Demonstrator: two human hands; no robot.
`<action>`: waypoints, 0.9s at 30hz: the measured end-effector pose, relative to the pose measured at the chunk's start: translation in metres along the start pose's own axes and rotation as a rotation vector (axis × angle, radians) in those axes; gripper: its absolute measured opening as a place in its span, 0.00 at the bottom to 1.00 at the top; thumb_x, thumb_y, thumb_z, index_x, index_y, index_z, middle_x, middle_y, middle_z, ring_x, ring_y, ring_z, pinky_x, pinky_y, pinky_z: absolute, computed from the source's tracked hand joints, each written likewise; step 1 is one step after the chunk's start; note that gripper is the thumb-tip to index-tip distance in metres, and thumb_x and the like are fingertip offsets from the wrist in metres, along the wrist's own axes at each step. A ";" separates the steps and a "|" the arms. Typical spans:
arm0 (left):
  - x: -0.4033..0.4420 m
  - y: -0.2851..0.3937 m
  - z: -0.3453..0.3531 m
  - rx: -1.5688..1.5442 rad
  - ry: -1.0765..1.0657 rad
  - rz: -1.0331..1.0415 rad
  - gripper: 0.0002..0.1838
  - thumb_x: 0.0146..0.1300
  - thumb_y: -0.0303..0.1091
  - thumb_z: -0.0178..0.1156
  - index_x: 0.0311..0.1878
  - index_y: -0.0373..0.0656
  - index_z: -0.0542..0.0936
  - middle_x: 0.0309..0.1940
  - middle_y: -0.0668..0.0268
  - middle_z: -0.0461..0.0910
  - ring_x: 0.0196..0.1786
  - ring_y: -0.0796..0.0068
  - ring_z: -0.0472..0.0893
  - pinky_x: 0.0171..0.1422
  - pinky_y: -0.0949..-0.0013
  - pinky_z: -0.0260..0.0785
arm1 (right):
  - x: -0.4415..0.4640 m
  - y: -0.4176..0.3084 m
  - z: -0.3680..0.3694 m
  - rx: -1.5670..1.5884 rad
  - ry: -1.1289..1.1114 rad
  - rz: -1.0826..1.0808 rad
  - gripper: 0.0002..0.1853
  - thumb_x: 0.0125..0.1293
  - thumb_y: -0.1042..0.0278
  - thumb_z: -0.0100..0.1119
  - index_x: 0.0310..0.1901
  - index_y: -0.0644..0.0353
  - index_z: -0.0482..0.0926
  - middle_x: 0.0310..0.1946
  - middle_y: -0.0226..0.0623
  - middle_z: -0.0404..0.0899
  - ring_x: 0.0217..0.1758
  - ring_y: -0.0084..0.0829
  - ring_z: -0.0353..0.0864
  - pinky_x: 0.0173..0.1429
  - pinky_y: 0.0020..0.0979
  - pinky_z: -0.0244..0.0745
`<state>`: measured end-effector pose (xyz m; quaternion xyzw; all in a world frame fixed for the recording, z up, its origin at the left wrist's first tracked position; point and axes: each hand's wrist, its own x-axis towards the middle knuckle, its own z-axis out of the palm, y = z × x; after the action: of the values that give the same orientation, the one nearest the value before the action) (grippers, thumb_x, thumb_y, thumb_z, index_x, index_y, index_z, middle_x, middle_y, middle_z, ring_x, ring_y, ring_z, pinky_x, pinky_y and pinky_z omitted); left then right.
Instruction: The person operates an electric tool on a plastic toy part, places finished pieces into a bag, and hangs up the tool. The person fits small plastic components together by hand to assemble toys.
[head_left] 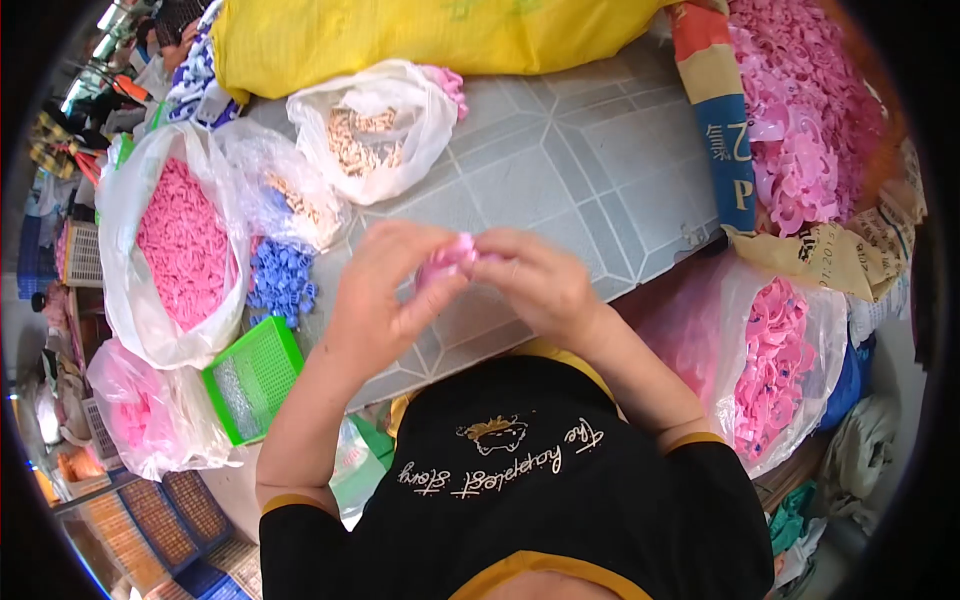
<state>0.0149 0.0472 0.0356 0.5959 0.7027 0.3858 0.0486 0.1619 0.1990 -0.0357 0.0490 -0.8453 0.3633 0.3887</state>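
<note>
Both hands meet over the table's near part, around a small pink plastic piece [452, 256]. My left hand [385, 275] has its thumb and fingers pinched on the piece from the left. From the other side, my right hand [540, 280] presses its fingertips against the piece's right end. Fingers cover much of it and its exact kind cannot be made out. A pile of blue plastic parts [281, 280] lies left of my left hand, beside a green basket [255, 385] with small clear pieces inside.
A grey tiled-pattern table [520, 150] lies beneath. On the left are a bag of pink parts [185, 240] and a white bag of small beige pieces [425, 125]. A yellow sack [430, 35] spans the back. At right stand an open sack [715, 120] and a clear bag [820, 340] of pink pieces.
</note>
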 end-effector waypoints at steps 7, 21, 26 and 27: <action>0.072 -0.068 0.024 0.327 0.212 0.174 0.15 0.64 0.31 0.63 0.53 0.40 0.80 0.47 0.55 0.82 0.53 0.52 0.78 0.59 0.53 0.69 | 0.035 0.059 -0.021 0.571 0.525 0.715 0.13 0.67 0.78 0.62 0.53 0.63 0.82 0.47 0.32 0.83 0.48 0.21 0.81 0.51 0.25 0.77; 0.215 -0.104 0.080 0.703 -0.305 0.214 0.14 0.59 0.29 0.59 0.48 0.49 0.85 0.49 0.65 0.82 0.55 0.62 0.78 0.61 0.54 0.65 | 0.042 0.130 0.000 -0.161 0.596 0.663 0.12 0.61 0.76 0.62 0.47 0.64 0.79 0.41 0.48 0.81 0.45 0.47 0.81 0.51 0.41 0.75; 0.252 -0.101 0.093 0.636 -0.330 0.565 0.18 0.57 0.27 0.58 0.50 0.54 0.85 0.51 0.67 0.79 0.58 0.64 0.76 0.62 0.59 0.66 | 0.036 0.122 -0.003 -0.195 0.605 0.716 0.14 0.63 0.76 0.61 0.51 0.62 0.76 0.45 0.48 0.77 0.49 0.51 0.78 0.54 0.44 0.74; 0.256 -0.104 0.095 0.662 -0.372 0.574 0.18 0.57 0.28 0.58 0.50 0.54 0.85 0.53 0.67 0.78 0.59 0.64 0.75 0.62 0.59 0.66 | 0.036 0.120 -0.003 -0.190 0.626 0.704 0.13 0.64 0.76 0.61 0.50 0.61 0.76 0.44 0.47 0.77 0.48 0.50 0.78 0.53 0.44 0.74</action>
<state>-0.0916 0.3177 0.0071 0.8084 0.5741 0.0259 -0.1275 0.0954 0.2964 -0.0789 -0.3878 -0.6823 0.3911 0.4807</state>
